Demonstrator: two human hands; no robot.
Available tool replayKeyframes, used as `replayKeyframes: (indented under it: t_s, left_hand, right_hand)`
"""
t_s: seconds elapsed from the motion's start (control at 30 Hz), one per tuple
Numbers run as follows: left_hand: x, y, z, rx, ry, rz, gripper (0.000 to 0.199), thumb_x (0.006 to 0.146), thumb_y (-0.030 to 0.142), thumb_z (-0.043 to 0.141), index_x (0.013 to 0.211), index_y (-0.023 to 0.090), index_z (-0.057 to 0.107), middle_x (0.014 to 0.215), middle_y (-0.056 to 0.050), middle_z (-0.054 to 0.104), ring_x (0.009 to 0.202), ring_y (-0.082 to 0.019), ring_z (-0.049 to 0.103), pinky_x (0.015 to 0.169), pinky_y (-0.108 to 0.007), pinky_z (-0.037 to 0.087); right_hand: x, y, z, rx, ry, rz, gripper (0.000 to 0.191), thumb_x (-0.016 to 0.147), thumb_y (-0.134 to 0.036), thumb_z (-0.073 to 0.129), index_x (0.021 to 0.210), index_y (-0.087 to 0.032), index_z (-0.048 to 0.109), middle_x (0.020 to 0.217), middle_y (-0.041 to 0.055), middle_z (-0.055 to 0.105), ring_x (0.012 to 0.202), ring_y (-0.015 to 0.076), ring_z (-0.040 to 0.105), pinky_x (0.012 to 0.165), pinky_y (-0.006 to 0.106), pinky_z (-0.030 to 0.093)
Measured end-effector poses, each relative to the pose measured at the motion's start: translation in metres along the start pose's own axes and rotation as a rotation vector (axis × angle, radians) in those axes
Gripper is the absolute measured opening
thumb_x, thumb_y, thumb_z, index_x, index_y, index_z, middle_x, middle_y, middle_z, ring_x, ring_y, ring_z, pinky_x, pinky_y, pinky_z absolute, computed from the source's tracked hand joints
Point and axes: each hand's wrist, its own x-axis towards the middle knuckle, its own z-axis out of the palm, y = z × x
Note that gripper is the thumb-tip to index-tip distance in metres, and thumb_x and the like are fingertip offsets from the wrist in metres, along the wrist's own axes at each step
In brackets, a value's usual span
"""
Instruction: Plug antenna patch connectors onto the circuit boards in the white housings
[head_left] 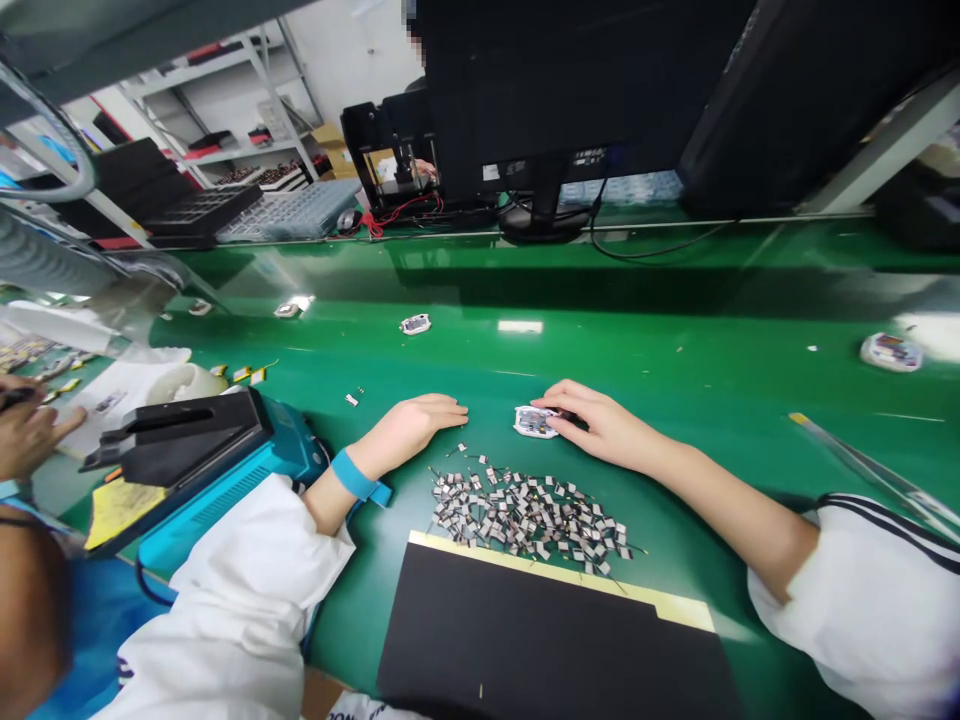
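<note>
Left hand [416, 425] flat, relaxed, empty on green counter [720, 300]; right hand [604, 425] with fingers [568, 405] on small circuit board [535, 422], grip unclear. Loose wired tabs [525, 515] just nearer, before black mat [547, 640]: careless sweep could scatter, tangle them

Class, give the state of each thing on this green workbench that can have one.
Left hand: resting on green workbench, empty.
Right hand: fingers on circuit module.
Circuit module: lying flat.
Small wired components: loose, in a scattered heap.
Blue wristband: worn on left wrist.
</note>
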Motion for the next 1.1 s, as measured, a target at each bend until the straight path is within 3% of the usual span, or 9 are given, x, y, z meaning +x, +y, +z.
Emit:
replayKeyframes:
  t_s: [0.13,0.27,0.37,0.47,0.7,1.1]
  left_hand:
    - [0.001,-0.006,0.004,0.032,0.034,-0.018,0.027,0.089,0.019,0.035,0.094,0.013,0.060,0.096,-0.005,0.062,0.090,-0.016,0.057,0.082,-0.029,0.048]
    - [0.007,0.011,0.000,-0.014,0.140,-0.088,0.022,0.088,0.021,0.040,0.088,0.012,0.060,0.091,-0.005,0.062,0.084,-0.014,0.057,0.077,-0.027,0.048]
    - [0.024,0.031,-0.004,-0.117,0.201,-0.094,0.015,0.085,0.020,0.047,0.086,0.014,0.061,0.089,-0.002,0.062,0.081,-0.011,0.058,0.074,-0.022,0.047]
    - [0.043,0.045,-0.001,-0.172,0.218,-0.027,0.011,0.083,0.018,0.051,0.086,0.015,0.061,0.084,-0.001,0.062,0.077,-0.010,0.058,0.070,-0.020,0.047]
    - [0.058,0.043,0.021,-0.191,0.158,0.023,0.014,0.083,0.016,0.049,0.091,0.012,0.061,0.091,-0.003,0.062,0.083,-0.013,0.059,0.076,-0.023,0.049]
    - [0.060,0.044,0.020,-0.010,0.130,0.115,0.013,0.084,0.015,0.049,0.088,0.014,0.061,0.090,0.000,0.063,0.082,-0.012,0.059,0.072,-0.021,0.049]
  right_hand:
    - [0.001,-0.001,0.001,0.015,0.071,-0.004,0.024,0.086,-0.023,0.037,0.099,-0.016,0.056,0.094,0.0060,0.053,0.085,0.0120,0.052,0.077,0.025,0.044]
    - [0.002,-0.004,0.007,0.015,0.140,0.060,0.021,0.084,-0.015,0.035,0.087,-0.014,0.056,0.089,0.0050,0.054,0.083,0.0114,0.051,0.077,0.024,0.044]
    - [0.000,-0.009,0.009,0.048,0.085,0.074,0.020,0.085,-0.021,0.040,0.097,-0.015,0.054,0.095,0.0054,0.052,0.083,0.0110,0.051,0.077,0.024,0.045]
    - [-0.001,-0.013,0.009,0.078,0.037,0.085,0.036,0.078,-0.031,0.055,0.109,-0.013,0.050,0.101,0.0070,0.049,0.082,0.0117,0.052,0.075,0.025,0.046]
    - [0.006,-0.011,0.010,0.099,0.034,0.071,0.037,0.075,-0.028,0.058,0.108,-0.012,0.053,0.097,0.0061,0.051,0.086,0.0121,0.052,0.075,0.025,0.046]
    - [0.006,-0.007,0.010,0.095,0.077,0.033,0.028,0.074,-0.029,0.057,0.099,-0.016,0.056,0.093,0.0039,0.052,0.077,0.0106,0.051,0.065,0.023,0.045]
